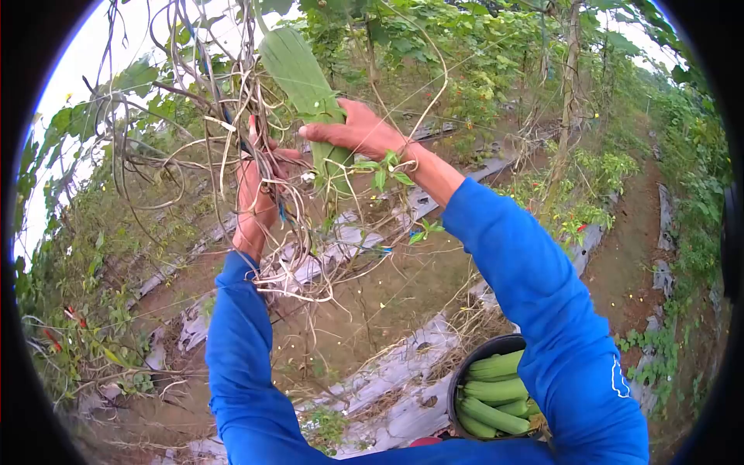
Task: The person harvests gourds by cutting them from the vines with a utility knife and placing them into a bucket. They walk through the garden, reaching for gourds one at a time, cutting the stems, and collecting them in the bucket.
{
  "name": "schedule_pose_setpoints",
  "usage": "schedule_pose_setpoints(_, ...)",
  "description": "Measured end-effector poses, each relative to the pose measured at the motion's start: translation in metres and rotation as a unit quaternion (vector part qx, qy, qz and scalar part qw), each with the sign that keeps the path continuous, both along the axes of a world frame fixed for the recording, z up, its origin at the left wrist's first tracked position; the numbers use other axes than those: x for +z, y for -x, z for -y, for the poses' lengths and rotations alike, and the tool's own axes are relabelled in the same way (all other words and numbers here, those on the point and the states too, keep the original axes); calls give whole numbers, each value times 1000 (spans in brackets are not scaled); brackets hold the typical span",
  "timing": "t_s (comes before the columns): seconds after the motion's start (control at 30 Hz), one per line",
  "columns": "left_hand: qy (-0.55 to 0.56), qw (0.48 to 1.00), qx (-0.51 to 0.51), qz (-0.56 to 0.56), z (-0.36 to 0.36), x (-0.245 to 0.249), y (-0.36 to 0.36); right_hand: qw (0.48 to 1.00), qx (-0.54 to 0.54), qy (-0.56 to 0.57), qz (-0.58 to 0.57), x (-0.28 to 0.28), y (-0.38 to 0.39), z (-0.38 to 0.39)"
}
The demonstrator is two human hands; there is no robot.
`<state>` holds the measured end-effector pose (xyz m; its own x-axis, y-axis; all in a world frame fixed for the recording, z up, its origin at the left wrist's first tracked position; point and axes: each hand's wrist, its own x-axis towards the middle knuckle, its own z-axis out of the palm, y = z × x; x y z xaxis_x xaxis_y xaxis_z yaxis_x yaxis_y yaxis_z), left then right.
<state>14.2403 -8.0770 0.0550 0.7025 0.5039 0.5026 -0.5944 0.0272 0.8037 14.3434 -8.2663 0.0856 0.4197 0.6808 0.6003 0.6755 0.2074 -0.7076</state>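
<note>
A long green luffa gourd (298, 70) hangs at the upper middle, tilted, its stem end up among the vines. My right hand (353, 128) is closed around its lower half, with the thumb across the front, and the gourd's tip shows below the hand. To the left, my left hand (260, 182) is raised among a tangle of dried vines (252, 85). Its visible fingers are apart, one pointing up and one toward the gourd; stems in front hide part of the palm. The left hand is not touching the gourd as far as I can see.
A dark bucket (456, 387) with several luffa gourds (496, 391) stands on the ground at lower right. Strips of plastic mulch (411, 411) cover the beds. A wooden post (570, 93) and leafy plants stand behind. Loose dried tendrils hang around both forearms.
</note>
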Motion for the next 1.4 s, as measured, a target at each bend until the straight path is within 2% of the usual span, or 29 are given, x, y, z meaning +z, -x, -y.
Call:
schedule_pose_setpoints(0.03,-179,981,63,31,-7,13,11,999,8,-29,-14,-6,0,0)
schedule_pose_setpoints(0.1,-221,966,115,74,-8,43,16,998,16,-57,-29,-15,0,1)
schedule_pose_setpoints(0.17,-234,962,123,75,-16,68,19,988,81,-72,-109,-21,2,12)
schedule_pose_setpoints(0.3,-345,922,174,10,-36,90,27,987,19,-58,-152,-26,21,42)
schedule_pose_setpoints(0.37,-408,886,218,-32,-43,89,32,966,129,-106,-196,-37,11,35)
schedule_pose_setpoints(0.43,-469,839,267,-68,-47,82,34,963,139,-108,-204,-47,5,36)
schedule_pose_setpoints(0.5,-518,792,310,-91,-50,77,38,950,199,-134,-199,-53,4,38)
schedule_pose_setpoints(0.63,-592,709,367,-109,-60,78,36,953,181,-122,-212,-59,-2,35)
schedule_pose_setpoints(0.77,-656,639,391,-87,-71,91,12,901,215,-163,-338,-66,9,44)
schedule_pose_setpoints(0.83,-682,603,408,-72,-70,93,2,884,284,-126,-349,-62,9,65)
schedule_pose_setpoints(0.87,-669,625,396,-77,-74,90,2,889,265,-135,-348,-66,7,86)
schedule_pose_setpoints(0.93,-609,691,376,-104,-86,64,28,897,330,-76,-285,-76,9,125)
schedule_pose_setpoints(0.97,-570,725,368,-121,-92,46,45,904,314,-79,-278,-76,9,145)
schedule_pose_setpoints(1.0,-526,759,359,-135,-102,30,60,962,208,-53,-171,-81,12,163)
schedule_pose_setpoints(1.03,-482,789,350,-150,-114,11,76,993,98,-18,-63,-86,13,182)
schedule_pose_setpoints(1.07,-423,822,344,-163,-127,-5,91,991,80,55,-95,-86,9,199)
schedule_pose_setpoints(1.1,-367,848,340,-172,-137,-19,106,990,71,58,-103,-84,10,222)
schedule_pose_setpoints(1.17,-243,891,341,-174,-150,-45,141,965,62,196,-165,-76,20,268)
schedule_pose_setpoints(1.23,-121,914,350,-164,-146,-73,175,963,69,159,-208,-93,18,306)
schedule_pose_setpoints(1.3,-100,905,389,-137,-68,-101,198,950,94,123,-271,-105,24,361)
schedule_pose_setpoints(1.4,-41,909,399,-115,66,-154,216,923,72,114,-360,-140,49,461)
